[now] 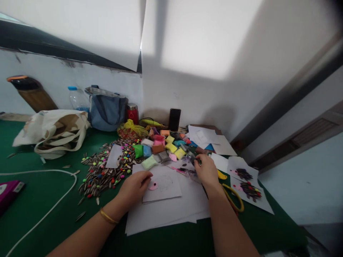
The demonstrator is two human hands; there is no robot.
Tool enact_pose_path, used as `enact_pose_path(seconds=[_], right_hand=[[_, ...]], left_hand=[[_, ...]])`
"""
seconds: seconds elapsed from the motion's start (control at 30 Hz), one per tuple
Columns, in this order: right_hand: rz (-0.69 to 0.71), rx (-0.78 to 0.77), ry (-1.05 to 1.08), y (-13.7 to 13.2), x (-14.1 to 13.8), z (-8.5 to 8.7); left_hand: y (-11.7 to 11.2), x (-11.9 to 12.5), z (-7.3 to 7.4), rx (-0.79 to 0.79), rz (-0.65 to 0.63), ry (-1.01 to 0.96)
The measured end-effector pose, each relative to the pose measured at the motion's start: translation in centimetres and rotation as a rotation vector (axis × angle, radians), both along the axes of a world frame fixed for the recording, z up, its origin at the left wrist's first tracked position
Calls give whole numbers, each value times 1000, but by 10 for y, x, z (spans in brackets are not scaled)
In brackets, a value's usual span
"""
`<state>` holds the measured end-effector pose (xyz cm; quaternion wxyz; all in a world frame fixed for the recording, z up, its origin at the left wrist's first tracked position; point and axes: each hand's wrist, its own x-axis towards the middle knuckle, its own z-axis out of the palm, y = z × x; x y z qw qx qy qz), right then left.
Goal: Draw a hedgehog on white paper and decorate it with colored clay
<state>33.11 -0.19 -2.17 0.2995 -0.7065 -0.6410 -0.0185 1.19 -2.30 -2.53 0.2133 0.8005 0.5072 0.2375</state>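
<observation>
A small white sheet of paper (167, 191) carries a faint pencil drawing and a flat pink clay piece (153, 186) with a dark dot. It lies on larger white sheets (187, 210). My left hand (136, 187) rests at the small sheet's left edge, its fingers curled together; whatever is between them is hidden. Further right, the fingers of my right hand (207, 169) are closed on a clear plastic bag (190, 159) with something dark in it. Pink-handled tools (182, 171) lie just left of that hand.
Striped seeds and coloured balls (103, 175) spread at left. Several packets of coloured clay (158, 148) are heaped behind the paper. Yellow-handled scissors (238, 198) and seed-covered hedgehog pictures (250, 191) lie at right. A phone (174, 119), blue bag (107, 110) and red flask (132, 113) stand by the wall.
</observation>
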Motion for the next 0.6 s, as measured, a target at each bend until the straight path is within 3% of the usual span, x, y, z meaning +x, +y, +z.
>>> enact_pose_path(seconds=[0.13, 0.23, 0.47, 0.6], right_hand=[[121, 61, 285, -5, -14, -1], [243, 72, 382, -15, -37, 0], [598, 39, 282, -43, -94, 9], [707, 8, 206, -46, -104, 12]], left_hand=[[1, 0, 0, 16, -9, -20], [0, 0, 2, 53, -19, -39], [-9, 5, -3, 107, -12, -250], [-12, 8, -6, 41, -11, -302]])
